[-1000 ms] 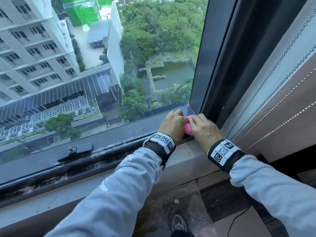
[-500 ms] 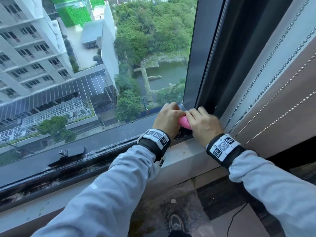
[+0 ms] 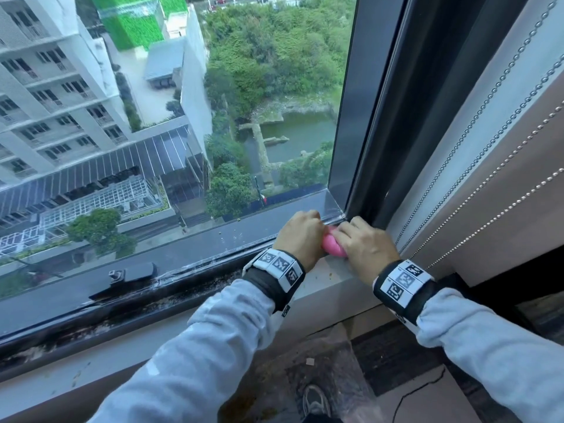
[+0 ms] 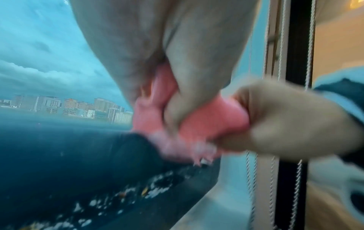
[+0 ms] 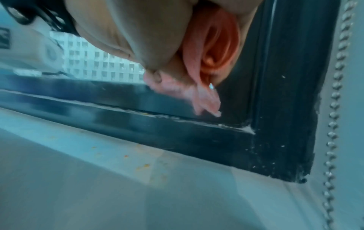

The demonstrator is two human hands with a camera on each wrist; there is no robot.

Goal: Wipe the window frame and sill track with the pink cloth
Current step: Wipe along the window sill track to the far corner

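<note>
The bunched pink cloth (image 3: 332, 246) sits between both hands at the right end of the dark sill track (image 3: 171, 288), close to the corner with the upright window frame (image 3: 351, 123). My left hand (image 3: 300, 235) grips the cloth (image 4: 214, 118) from the left with curled fingers. My right hand (image 3: 364, 244) grips it from the right. In the right wrist view a fold of the cloth (image 5: 206, 91) hangs down just above the track (image 5: 177, 124) beside the black frame corner (image 5: 279, 118). The track is speckled with dirt along its length.
A pale stone sill (image 3: 332, 282) runs in front of the track. A black latch (image 3: 134, 271) sits on the lower frame to the left. Bead chains (image 3: 476, 148) of a blind hang along the right wall. A shoe (image 3: 316, 401) stands on the floor below.
Both hands with the cloth have drawn slightly back from the frame corner toward me; more of the pink cloth shows between them. The head view has shifted a little.
</note>
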